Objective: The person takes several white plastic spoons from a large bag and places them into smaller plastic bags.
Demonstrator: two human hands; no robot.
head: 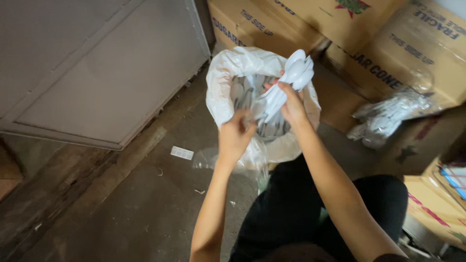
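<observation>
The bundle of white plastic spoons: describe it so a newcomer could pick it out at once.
Find the big white plastic bag standing open on the floor before the cardboard boxes. Above its mouth the right hand grips the bundle of white spoons. Unlike the loose spoons inside the bag, these are raised, bowls fanned upward.

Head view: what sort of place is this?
Probably a storeroom or stock area: stacked cardboard boxes, a bulk bag of white plastic spoons on a bare concrete floor.
</observation>
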